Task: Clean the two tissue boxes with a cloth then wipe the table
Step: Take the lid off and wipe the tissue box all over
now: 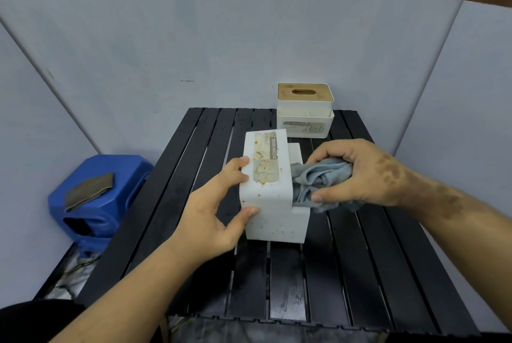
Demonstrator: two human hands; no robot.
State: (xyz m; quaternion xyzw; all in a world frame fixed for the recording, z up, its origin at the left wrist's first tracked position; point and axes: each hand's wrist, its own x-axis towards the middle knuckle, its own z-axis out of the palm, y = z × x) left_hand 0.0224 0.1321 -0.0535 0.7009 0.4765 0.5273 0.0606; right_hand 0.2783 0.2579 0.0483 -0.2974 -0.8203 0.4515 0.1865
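Note:
A white tissue box, speckled with orange stains and labelled "TISSUE HOLDER", lies tipped on its side in the middle of the black slatted table. My left hand grips its left edge between thumb and fingers. My right hand holds a bunched light-blue cloth pressed against the box's right side. A second white tissue box with a wooden slotted lid stands upright at the table's far right edge.
A blue plastic stool stands on the floor to the left of the table, with a folded grey-brown cloth on top. Pale wall panels enclose the table on the left, back and right.

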